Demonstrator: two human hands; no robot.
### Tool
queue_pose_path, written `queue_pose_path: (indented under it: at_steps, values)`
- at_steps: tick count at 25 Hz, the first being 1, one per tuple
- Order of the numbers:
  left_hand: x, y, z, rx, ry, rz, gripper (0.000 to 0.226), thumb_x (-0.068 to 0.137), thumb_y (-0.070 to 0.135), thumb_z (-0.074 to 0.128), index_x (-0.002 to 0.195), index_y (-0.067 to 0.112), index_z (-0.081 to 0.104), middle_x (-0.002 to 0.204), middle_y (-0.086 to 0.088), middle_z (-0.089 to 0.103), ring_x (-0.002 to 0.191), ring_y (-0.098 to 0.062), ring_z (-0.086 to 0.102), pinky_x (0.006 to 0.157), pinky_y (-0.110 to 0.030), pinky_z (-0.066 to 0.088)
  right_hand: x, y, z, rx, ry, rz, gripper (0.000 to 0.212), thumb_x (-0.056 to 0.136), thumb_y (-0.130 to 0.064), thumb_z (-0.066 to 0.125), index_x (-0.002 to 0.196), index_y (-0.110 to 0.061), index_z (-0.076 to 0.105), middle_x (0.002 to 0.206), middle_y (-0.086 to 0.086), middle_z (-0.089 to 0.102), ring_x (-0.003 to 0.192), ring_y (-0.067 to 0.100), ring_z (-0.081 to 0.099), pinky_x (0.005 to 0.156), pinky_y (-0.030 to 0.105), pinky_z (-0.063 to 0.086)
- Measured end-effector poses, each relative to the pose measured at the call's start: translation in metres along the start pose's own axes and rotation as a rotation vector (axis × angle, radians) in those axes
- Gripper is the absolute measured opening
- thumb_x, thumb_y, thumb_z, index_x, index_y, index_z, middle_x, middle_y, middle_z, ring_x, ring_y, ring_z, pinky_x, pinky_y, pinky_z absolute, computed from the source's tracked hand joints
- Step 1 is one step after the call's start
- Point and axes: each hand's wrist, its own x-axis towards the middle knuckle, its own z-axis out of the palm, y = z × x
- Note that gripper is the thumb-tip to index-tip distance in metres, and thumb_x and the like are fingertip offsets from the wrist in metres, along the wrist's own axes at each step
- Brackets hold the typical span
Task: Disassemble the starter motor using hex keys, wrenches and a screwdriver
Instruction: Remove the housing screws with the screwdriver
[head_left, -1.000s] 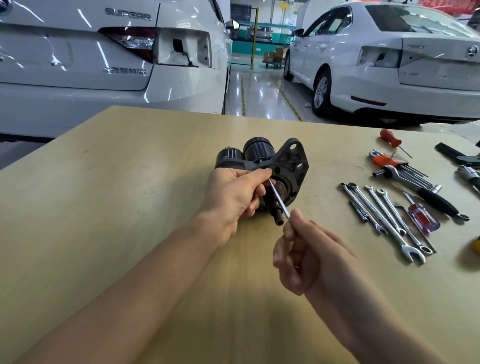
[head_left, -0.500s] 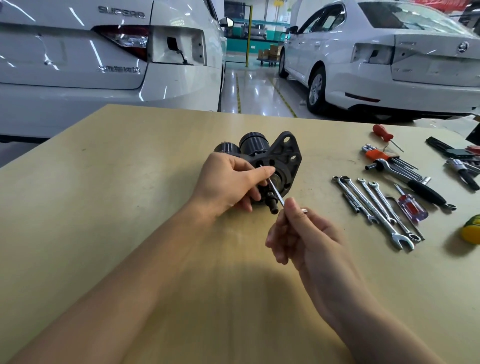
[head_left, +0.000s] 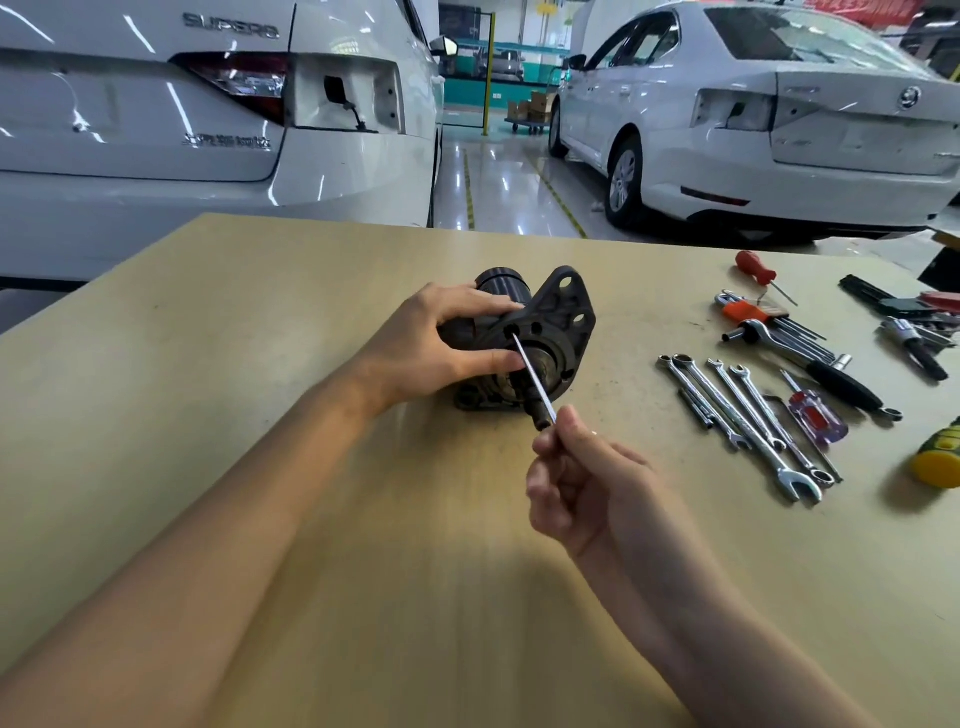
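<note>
While gripped, starter motor (head_left: 535, 343) newly tilted.

Pale wooden table (head_left: 260, 415), matt, faint scuffs. Dark starter motor (head_left: 561, 332) lies on its side near the middle, flange end toward the camera. To the right, a row of chrome wrenches (head_left: 743, 415) lies side by side. Just beyond them: hex key set (head_left: 763, 317) in an orange holder, black-handled ratchet (head_left: 826, 371), small red screwdriver (head_left: 756, 267). Clear red-handled screwdriver (head_left: 813, 413) beside the wrenches. Yellow-and-green handle (head_left: 940, 462) at the right edge. More dark tools (head_left: 904, 322) at the far right.
</note>
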Motion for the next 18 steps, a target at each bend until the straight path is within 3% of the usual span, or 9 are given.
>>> queue_pose_path:
  at_steps: [3,5,10,15,18]
  values:
    - [0.0,-0.006,0.0,-0.036,0.012,0.008,0.049,0.068,0.034,0.081,0.114,0.037,0.062,0.107,0.018,0.062,0.108,-0.002,0.046,0.096,-0.01,0.032,0.001,0.0,0.004,0.233,-0.066,0.077,0.032,0.086,-0.027,0.056,0.059,-0.013,0.066,0.051,0.005,0.054,0.036,0.009,0.036,0.04,0.018,0.036]
    - [-0.001,-0.007,-0.001,-0.094,-0.013,-0.021,0.044,0.071,0.031,0.082,0.11,0.039,0.065,0.108,0.018,0.063,0.112,-0.002,0.046,0.099,-0.014,0.033,0.0,0.0,0.005,0.205,-0.044,0.005,0.03,0.084,-0.028,0.057,0.058,-0.014,0.065,0.051,0.006,0.054,0.036,0.01,0.037,0.04,0.018,0.037]
    - [-0.004,0.003,0.005,-0.12,0.029,-0.049,0.048,0.058,0.054,0.076,0.103,0.043,0.065,0.105,0.023,0.063,0.111,0.0,0.045,0.094,-0.01,0.033,-0.003,0.005,0.005,0.117,0.009,0.01,0.027,0.083,-0.028,0.058,0.061,-0.013,0.059,0.051,0.01,0.055,0.039,0.012,0.042,0.041,0.018,0.038]
    - [-0.004,0.005,0.009,-0.107,0.082,-0.03,0.048,0.056,0.053,0.071,0.103,0.042,0.063,0.106,0.017,0.063,0.111,-0.003,0.047,0.091,-0.004,0.031,-0.004,0.003,0.003,0.08,0.034,-0.046,0.027,0.082,-0.029,0.057,0.06,-0.014,0.057,0.051,0.01,0.055,0.041,0.014,0.044,0.041,0.019,0.038]
    - [-0.005,0.007,0.012,-0.102,0.099,-0.021,0.046,0.056,0.053,0.07,0.101,0.043,0.063,0.104,0.02,0.062,0.111,-0.003,0.047,0.089,-0.002,0.03,-0.005,0.003,0.001,-0.088,0.073,-0.12,0.03,0.088,-0.03,0.053,0.062,-0.016,0.056,0.05,0.009,0.056,0.043,0.015,0.043,0.043,0.019,0.036]
